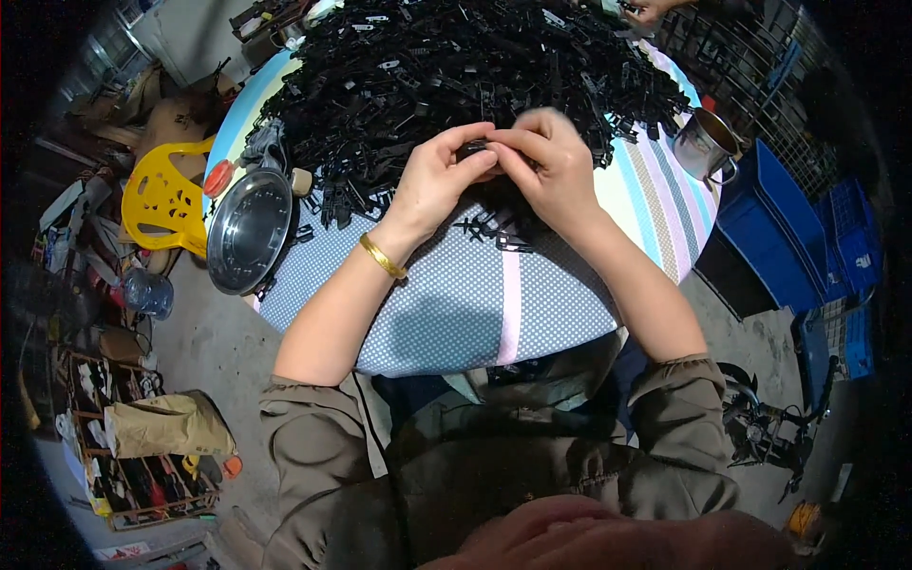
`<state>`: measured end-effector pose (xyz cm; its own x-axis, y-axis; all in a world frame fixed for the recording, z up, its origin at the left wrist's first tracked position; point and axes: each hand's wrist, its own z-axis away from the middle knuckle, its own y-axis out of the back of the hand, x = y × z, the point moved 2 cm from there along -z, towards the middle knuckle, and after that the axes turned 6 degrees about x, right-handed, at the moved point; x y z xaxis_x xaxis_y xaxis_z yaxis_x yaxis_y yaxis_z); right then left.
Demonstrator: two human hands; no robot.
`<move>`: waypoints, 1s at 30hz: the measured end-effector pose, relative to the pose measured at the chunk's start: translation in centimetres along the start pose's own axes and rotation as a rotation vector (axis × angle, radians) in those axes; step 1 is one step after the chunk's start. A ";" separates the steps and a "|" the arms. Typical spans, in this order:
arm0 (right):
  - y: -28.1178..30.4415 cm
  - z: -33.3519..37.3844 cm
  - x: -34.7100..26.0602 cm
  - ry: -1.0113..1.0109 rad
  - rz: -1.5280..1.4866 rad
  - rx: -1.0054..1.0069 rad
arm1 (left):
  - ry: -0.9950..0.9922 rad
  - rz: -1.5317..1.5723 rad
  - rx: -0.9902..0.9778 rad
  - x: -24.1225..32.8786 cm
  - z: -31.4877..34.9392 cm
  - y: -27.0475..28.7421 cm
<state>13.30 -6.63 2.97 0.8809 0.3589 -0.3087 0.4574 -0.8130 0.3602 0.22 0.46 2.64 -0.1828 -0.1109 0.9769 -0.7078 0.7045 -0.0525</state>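
Over the near edge of a large heap of small black plastic parts (408, 71), my two hands meet at the fingertips. My left hand (439, 180), with a gold bangle on its wrist, is closed in a pinch on a small black part (470, 148). My right hand (553, 169) is also closed, its thumb and forefinger pressed against the same part; its back fingers are slightly blurred. Most of the part is hidden by my fingers. A few loose black pieces (513, 243) lie on the patterned tablecloth (418, 294) below my hands.
At the left edge of the round table stand a metal bowl (249, 233) and a red-lidded jar (218, 178). A steel mug (705, 144) is at the right edge. Beyond are a yellow chair (166, 195) and blue crates (774, 223). Another person's hand (648, 9) shows at the far right.
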 end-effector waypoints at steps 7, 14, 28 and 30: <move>-0.1 -0.4 0.8 -0.321 -0.486 -0.079 | -0.027 0.228 -0.052 0.5 -0.1 0.1; 1.0 -1.1 1.6 -0.427 -0.720 -0.320 | 0.004 0.260 -0.098 1.2 -0.3 0.9; 0.3 -0.8 10.3 -0.119 0.365 -0.089 | -0.122 -0.447 -0.711 -1.2 4.9 -6.1; -0.2 -0.7 10.1 -0.119 0.356 -0.110 | -0.350 -0.559 -0.723 -1.6 4.7 -5.8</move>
<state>22.23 -2.51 0.35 0.9695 0.0019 -0.2452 0.1415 -0.8210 0.5531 1.40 -6.76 0.42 -0.2230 -0.6792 0.6993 -0.1866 0.7338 0.6533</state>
